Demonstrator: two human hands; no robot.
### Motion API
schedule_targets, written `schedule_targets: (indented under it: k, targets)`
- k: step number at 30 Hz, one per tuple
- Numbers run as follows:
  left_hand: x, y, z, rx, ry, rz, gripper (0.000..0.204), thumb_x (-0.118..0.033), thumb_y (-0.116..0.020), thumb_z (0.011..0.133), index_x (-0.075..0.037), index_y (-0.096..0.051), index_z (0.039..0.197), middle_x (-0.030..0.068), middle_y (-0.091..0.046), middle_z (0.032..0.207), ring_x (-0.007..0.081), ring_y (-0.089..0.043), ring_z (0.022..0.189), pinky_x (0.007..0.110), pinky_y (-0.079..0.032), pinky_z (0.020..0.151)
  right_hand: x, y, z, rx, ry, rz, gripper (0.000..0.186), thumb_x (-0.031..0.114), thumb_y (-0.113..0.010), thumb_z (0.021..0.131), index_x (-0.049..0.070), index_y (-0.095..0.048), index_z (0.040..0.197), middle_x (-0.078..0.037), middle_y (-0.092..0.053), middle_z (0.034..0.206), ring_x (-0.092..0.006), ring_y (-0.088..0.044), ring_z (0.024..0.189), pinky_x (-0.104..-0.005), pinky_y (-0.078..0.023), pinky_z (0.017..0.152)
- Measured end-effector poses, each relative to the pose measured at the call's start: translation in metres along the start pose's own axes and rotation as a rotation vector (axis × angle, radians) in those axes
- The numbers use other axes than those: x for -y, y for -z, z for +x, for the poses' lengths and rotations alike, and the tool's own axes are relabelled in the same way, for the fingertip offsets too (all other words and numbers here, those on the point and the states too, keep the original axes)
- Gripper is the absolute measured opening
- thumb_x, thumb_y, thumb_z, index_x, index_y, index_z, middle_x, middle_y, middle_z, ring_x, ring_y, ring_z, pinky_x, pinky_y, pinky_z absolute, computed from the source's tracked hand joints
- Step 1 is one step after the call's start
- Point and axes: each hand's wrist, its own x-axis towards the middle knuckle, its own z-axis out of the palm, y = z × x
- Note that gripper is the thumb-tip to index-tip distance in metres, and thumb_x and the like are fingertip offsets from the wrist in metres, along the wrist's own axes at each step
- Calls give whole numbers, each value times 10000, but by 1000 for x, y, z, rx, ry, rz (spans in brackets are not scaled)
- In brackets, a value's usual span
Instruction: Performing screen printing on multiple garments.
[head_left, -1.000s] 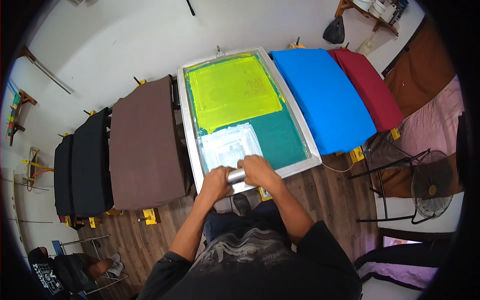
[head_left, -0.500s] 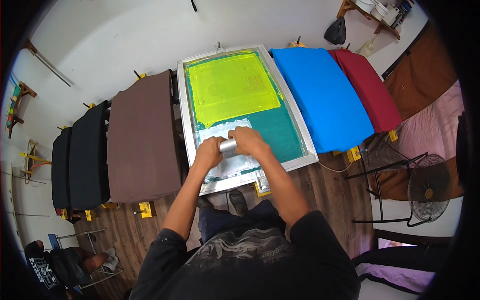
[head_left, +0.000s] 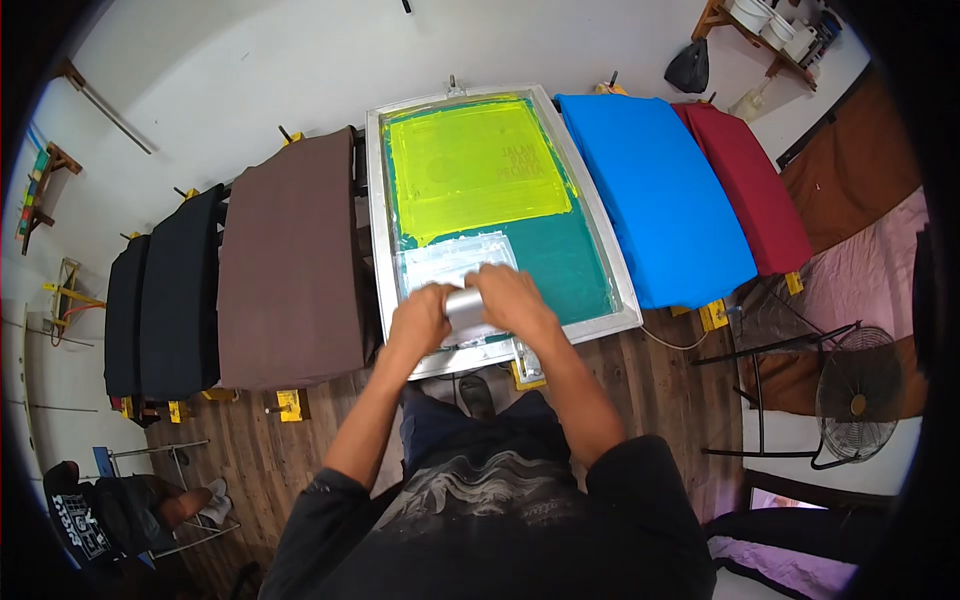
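- silver bar (head_left: 463, 308), smooth and metallic, sits low in the screen frame (head_left: 590, 332), over the lower left part and close to the near edge.
- left hand (head_left: 424, 315) is clamped on the bar's left end, fingers folded over it.
- right hand (head_left: 508, 300) is clamped on the other end, knuckles up; the two hands are side by side, with a short stretch of bar showing between them.
- white ink patch (head_left: 450, 260) spreads just beyond the bar and hands, in the lower left of the green mesh (head_left: 565, 270).
- yellow-green ink patch (head_left: 475, 165) covers most of the far half of the mesh, with lettering faintly visible at its right.
- brown cloth-covered board (head_left: 295, 270) lies just left of the frame, with two black boards (head_left: 180, 300) beyond it.
- blue board (head_left: 660, 200) lies just right of the frame, and a dark red board (head_left: 750, 190) next to that.
- standing fan (head_left: 858, 400) is at the far right, well apart from the hands.
- seated person (head_left: 100, 520) is at the lower left, partly in shadow.
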Motion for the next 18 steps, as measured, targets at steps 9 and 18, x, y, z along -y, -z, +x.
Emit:
schedule_targets:
  k: [9,18]
  targets:
    - [22,-14,36,51,-15,28,429,45,-611,677,-81,-696,1079,205,-688,938,385,-662,881,455,-531,802,-22,-7,35,113,-66,5,329,21,-661,663,73,-675,987,-179,-674,941,-371,-647,931,-457,-520,803]
    - [3,-28,-18,109,-53,-6,291,3,-641,688,-62,-708,963,193,-694,864,373,-681,819,456,-551,743,1,0,-32,163,-58,44,330,-7,-644,652,56,-673,975,-217,-654,901,-414,-633,897,-478,-501,803]
